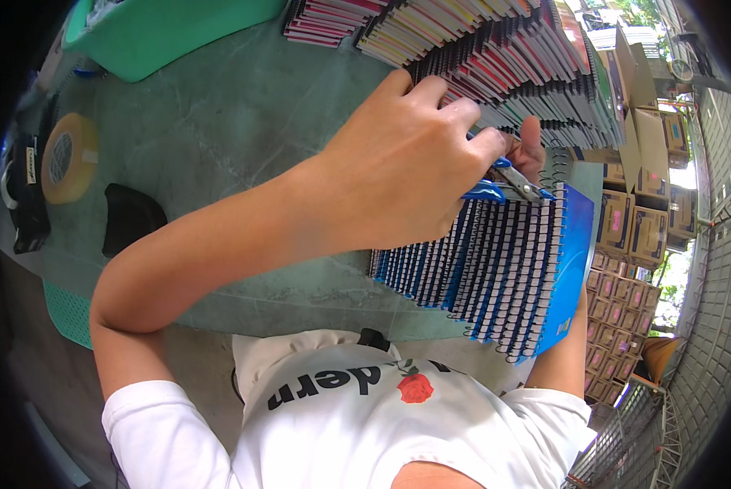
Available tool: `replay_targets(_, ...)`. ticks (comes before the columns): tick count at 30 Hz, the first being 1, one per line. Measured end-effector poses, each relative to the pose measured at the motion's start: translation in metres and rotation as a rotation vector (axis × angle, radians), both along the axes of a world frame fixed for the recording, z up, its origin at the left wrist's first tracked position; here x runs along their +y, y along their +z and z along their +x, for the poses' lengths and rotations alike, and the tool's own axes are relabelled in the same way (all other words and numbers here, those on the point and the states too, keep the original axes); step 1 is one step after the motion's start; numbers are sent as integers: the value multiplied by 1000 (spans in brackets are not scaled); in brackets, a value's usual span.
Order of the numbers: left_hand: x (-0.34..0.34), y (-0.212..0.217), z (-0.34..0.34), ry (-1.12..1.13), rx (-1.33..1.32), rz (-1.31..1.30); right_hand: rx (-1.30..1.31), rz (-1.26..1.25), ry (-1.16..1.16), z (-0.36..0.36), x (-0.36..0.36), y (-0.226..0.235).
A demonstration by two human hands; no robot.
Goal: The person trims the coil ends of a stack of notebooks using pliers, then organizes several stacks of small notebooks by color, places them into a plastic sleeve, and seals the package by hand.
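Beyond a green marbled tabletop [219, 106] stand cartons [624, 318]; left hand [427, 167] clenches blue-handled pliers [516, 180], right hand [530, 148] partly hidden, its hold unclear.

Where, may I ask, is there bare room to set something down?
Bare table shows between green tub, left forearm and far notebooks; and nearer, left of the blue notebooks. Notebooks crowd the right, a tape roll the left edge.

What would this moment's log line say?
left hand: holding blue-handled pliers; right hand: beside pliers, partly hidden; pliers: by coil of blue notebook
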State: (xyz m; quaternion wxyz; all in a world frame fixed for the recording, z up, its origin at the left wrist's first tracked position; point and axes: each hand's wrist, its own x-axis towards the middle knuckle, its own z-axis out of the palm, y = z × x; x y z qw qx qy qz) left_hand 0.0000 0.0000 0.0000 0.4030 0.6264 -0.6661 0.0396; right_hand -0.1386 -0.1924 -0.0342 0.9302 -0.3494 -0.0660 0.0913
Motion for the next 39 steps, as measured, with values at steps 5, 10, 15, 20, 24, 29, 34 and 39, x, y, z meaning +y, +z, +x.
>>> replay_targets(5,0,-4,-2,-32,63,38,100,34,-119,2,12,15)
replay_targets(10,3,0,0,-44,68,-5,125,-78,-199,-5,15,22)
replay_targets(15,0,5,6,-26,143,-77,170,-147,-296,-8,14,19)
replay_targets(20,-7,3,5,21,42,-92,140,-202,-251,-4,7,7)
replay_targets(24,-7,11,6,-70,105,83,291,-212,-341,-11,22,25)
replay_targets(29,-8,5,5,-40,74,11,353,-311,-292,-22,13,26)
replay_targets(34,-12,-1,7,13,26,-69,221,-215,-210,-8,9,12)
replay_targets(39,-13,9,5,-87,44,20,217,-112,-293,-6,14,14)
